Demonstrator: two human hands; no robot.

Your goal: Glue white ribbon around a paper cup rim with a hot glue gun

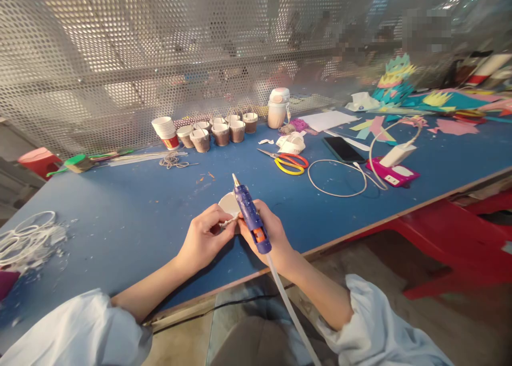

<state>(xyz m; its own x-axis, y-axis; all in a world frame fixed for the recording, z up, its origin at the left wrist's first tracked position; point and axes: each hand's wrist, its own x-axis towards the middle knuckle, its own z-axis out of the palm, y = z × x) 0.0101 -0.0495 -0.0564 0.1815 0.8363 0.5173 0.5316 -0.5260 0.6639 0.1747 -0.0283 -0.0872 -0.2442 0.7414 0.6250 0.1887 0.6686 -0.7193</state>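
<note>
My left hand (206, 235) is closed in a pinch at the near edge of a small white paper cup (228, 201), where a strip of twine (226, 223) shows along the edge. My right hand (274, 232) is wrapped around a blue hot glue gun (248, 208), its nozzle pointing up and away from me over the cup. A long translucent glue stick (290, 302) sticks out of the back of the gun. The right fingertips meet the left ones beside the cup; the gun partly hides them.
Several twine-wrapped cups (221, 135) and a stack of paper cups (164, 128) stand along the mesh screen. Scissors (290, 163), a phone (344, 148), a white cable (338, 195) and a pink power strip (394, 174) lie to the right. Loose white cord (28, 238) lies left.
</note>
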